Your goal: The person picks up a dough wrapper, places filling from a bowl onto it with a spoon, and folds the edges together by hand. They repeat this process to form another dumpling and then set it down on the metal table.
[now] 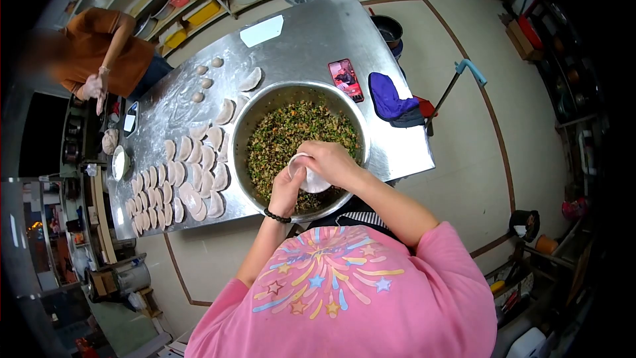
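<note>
Both hands meet over the near edge of the big steel bowl [246,134], which is filled with chopped green and orange filling [298,134] and stands on the steel worktop [311,33]. The left hand [287,190], with a dark bead bracelet [277,216] at the wrist, cups a round white dough wrapper [311,181] from below and from the left; its grip is curled around the wrapper's edge. The right hand [334,162] lies over the wrapper's top and right side, fingers pressed down against it, so the wrapper sits between the two hands, just above the filling. How tightly the right fingers pinch cannot be told. Left of the bowl, rows of folded dumplings [173,189] lie on the floured worktop, with small dough pieces [206,83] farther away. Beyond the bowl lie a phone [345,79] and a blue cloth [387,98]. Another person in an orange shirt [99,43] stands at the far left corner.
</note>
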{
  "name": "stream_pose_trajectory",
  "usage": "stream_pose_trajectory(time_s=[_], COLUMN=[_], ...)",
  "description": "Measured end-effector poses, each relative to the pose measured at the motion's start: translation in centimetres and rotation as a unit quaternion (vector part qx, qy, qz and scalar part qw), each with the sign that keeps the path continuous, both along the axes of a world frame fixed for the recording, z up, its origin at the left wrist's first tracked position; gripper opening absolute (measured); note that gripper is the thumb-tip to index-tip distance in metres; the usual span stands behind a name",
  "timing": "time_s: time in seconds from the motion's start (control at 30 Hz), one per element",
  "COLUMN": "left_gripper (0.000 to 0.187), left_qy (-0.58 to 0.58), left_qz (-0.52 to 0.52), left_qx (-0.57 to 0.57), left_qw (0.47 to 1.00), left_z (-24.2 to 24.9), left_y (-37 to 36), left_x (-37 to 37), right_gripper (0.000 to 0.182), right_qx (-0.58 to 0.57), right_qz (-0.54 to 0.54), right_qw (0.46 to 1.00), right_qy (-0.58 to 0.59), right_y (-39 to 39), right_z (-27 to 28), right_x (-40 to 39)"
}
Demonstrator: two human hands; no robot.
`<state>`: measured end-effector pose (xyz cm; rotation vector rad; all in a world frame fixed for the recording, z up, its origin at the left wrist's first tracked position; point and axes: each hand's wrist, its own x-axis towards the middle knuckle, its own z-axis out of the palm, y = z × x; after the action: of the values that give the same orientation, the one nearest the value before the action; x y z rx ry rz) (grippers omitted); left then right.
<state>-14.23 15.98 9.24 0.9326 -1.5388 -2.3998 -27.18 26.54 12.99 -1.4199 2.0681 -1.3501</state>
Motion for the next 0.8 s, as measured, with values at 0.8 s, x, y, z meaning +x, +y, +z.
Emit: stream_pose_trajectory(time_s=[0.8], left_gripper=[0.027], left_qy=[0.035], left_qz=[-0.018], left_qx=[0.034], left_qw=[0.999], left_z=[0.7], left_y=[0.9], left_x=[-0.4], right_gripper=[0.016], right_qx=[0.020], right_qz=[0.009], right_qw=[1.000], right_qy=[-0.014], right_y=[0.2], right_z=[-0.8], right_x=[-0.6])
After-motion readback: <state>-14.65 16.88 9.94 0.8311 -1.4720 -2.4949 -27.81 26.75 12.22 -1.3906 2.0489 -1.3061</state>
